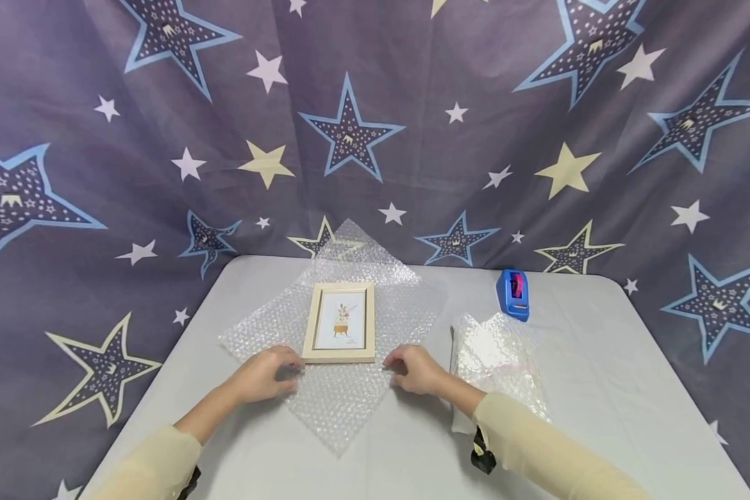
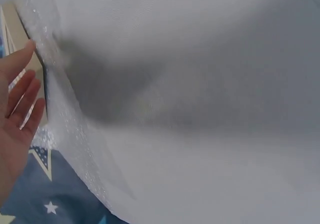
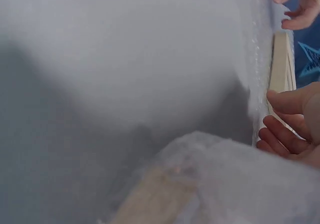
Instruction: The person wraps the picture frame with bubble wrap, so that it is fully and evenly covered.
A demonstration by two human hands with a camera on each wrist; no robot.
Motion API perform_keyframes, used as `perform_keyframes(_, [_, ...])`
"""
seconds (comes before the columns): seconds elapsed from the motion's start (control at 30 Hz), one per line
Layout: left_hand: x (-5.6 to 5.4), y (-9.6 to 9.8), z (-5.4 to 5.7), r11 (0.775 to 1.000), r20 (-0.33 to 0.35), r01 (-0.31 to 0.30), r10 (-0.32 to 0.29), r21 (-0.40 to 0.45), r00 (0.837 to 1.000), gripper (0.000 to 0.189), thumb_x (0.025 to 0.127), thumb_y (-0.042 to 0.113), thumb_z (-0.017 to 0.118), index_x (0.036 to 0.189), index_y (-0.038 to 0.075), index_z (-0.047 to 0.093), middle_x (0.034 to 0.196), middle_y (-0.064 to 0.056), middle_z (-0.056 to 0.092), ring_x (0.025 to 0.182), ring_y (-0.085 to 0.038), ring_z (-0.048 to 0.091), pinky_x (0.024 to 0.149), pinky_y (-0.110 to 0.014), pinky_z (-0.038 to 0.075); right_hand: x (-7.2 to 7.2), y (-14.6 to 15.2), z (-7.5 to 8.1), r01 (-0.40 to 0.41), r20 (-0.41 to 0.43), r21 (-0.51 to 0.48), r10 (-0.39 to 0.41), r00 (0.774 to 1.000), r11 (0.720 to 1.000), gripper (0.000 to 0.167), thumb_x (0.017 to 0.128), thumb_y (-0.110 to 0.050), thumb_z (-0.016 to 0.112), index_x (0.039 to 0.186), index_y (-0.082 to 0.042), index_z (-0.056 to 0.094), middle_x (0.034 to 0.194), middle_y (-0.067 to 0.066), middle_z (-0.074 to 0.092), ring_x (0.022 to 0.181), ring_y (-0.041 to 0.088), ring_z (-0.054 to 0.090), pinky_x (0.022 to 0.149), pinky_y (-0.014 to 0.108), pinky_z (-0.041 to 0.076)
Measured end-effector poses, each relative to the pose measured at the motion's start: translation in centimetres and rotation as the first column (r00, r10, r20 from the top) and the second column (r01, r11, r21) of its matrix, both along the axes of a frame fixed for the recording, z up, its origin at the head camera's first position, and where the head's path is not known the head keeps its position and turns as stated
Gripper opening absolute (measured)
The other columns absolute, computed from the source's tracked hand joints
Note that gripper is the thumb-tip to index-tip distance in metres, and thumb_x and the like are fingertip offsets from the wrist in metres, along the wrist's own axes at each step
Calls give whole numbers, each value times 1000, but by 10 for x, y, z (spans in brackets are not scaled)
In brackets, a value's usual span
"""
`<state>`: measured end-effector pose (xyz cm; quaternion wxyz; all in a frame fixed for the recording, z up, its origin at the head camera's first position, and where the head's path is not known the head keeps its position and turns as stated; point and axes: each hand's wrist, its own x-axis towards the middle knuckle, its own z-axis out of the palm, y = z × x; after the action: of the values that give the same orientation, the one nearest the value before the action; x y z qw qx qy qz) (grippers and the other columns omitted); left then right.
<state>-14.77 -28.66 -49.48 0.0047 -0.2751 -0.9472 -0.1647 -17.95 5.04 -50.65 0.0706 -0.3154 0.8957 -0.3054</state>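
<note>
Light wooden picture frame [image 1: 340, 323] lies mid-table on clear bubble wrap sheet [image 1: 344, 389] | your left hand [image 1: 265, 373] and right hand [image 1: 414, 368] rest beside its near corners, fingers loosely curled, gripping nothing | lift wrap's near corner evenly.

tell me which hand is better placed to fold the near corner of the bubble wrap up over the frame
Neither clearly. The left hand and right hand rest on the bubble wrap, one each side of the picture frame's near edge, about equally far from the near corner. The left looks marginally closer.
</note>
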Motion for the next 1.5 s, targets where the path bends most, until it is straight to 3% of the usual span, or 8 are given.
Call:
perform_keyframes(0.13, [1,1,4,998,-8,52,-52,-38,999,28,68,17,83,93,15,71,91,6,67,86,-13,63,80,-34,56,4,-2,4,-66,-84,78,72,994,995,24,74,-6,76,98,-6,71,97,7,72,93,21,66,88,32,56])
perform_keyframes(0.27, [4,1,5,994,69,97,-93,-54,993,33,63,20,86,91,16,70,90,8,66,85,-10,62,79,-32,55,7,-4,5,-114,-141,136,133,981,984,24,74,-3,76,97,-5,71,95,5,70,89,18,64,82,26,56])
perform_keyframes(0.37, [7,5,3,992,133,111,-102,-58,986,40,58,24,88,92,17,69,92,9,66,87,-8,61,81,-31,55,10,-7,6,-131,-180,195,167,969,972,25,73,-2,76,97,-6,71,96,3,69,91,17,63,83,23,56])
perform_keyframes(0.53, [12,11,3,992,158,96,-83,-77,984,46,54,24,89,94,18,68,93,9,65,87,-7,59,83,-32,55,12,-10,7,-122,-221,269,184,958,956,26,73,-3,77,97,-10,72,97,1,67,95,16,62,88,23,55])
perform_keyframes(0.83, [11,12,11,994,215,97,-86,-45,973,26,62,17,84,79,22,66,84,13,64,82,-4,58,77,-28,54,11,-9,5,-111,-247,293,188,951,950,26,72,-4,78,97,-11,71,96,1,66,95,16,62,88,21,56])
perform_keyframes(1.07, [5,7,19,984,200,122,-147,130,969,9,77,8,72,78,16,68,77,8,68,76,-2,61,71,-25,56,9,-8,4,-111,-245,276,181,952,955,24,75,-18,81,96,-11,70,93,1,65,87,12,58,79,19,55])
perform_keyframes(1.23, [-6,6,25,979,168,58,-91,194,982,1,82,8,70,82,8,71,77,5,70,73,2,59,68,-26,56,5,-7,5,-119,-218,236,172,961,965,34,73,-28,83,98,-9,70,91,2,65,82,10,54,75,21,53])
perform_keyframes(1.5, [-16,3,25,964,172,-63,18,257,985,5,85,10,68,84,6,71,77,4,70,71,3,57,64,-19,52,3,-6,6,-103,-112,125,117,987,987,35,73,-27,82,100,-8,70,96,3,71,88,15,65,82,23,56])
